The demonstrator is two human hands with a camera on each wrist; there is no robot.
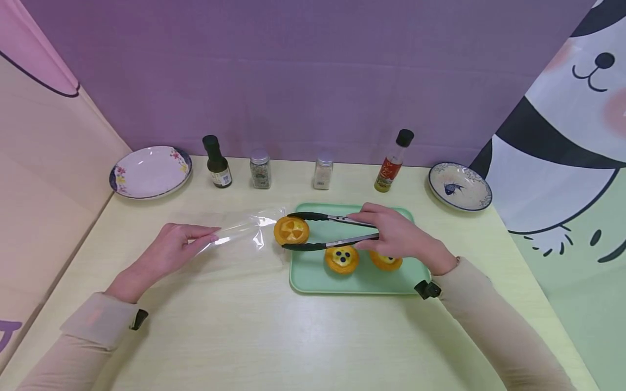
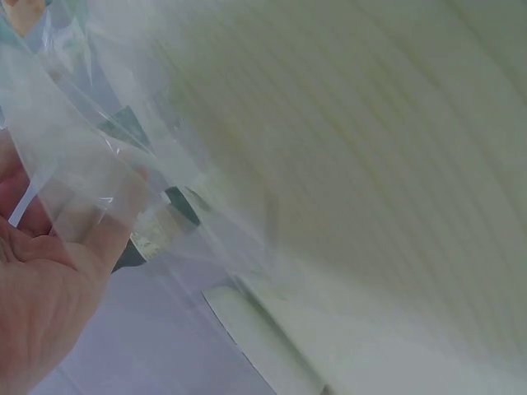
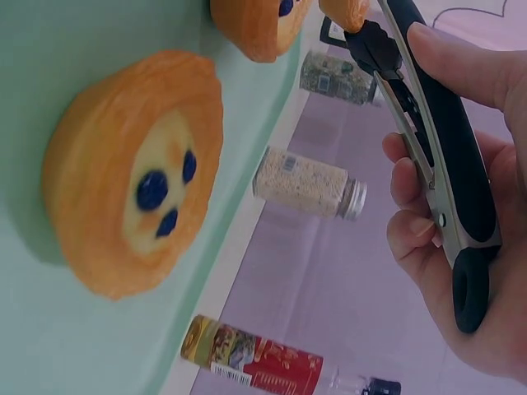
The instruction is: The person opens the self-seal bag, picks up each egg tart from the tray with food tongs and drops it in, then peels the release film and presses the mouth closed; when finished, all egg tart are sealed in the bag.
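One round orange tart [image 1: 291, 231], glossy, clamped in black-tipped metal tongs [image 1: 332, 232] over tray's [image 1: 313, 279] left edge | right hand [image 1: 398, 236] fingers curled, squeezing tongs | left hand [image 1: 168, 251] fingertips pinching crinkly clear bag [image 1: 244, 231] on worktop [image 1: 274, 336].

My left wrist view is mostly blur: the tabletop [image 2: 387, 164] smears into streaks, and the clear bag [image 2: 74, 156] fogs whatever sits behind it. The left hand [image 2: 37, 280] is cut off at the frame edge there. From the head view, my right hand [image 1: 398, 236] covers most of the third tart [image 1: 388, 262]. Bottle labels [image 1: 386, 169] are too small to read. In the right wrist view, the tongs' [image 3: 436, 148] tips run off the top.
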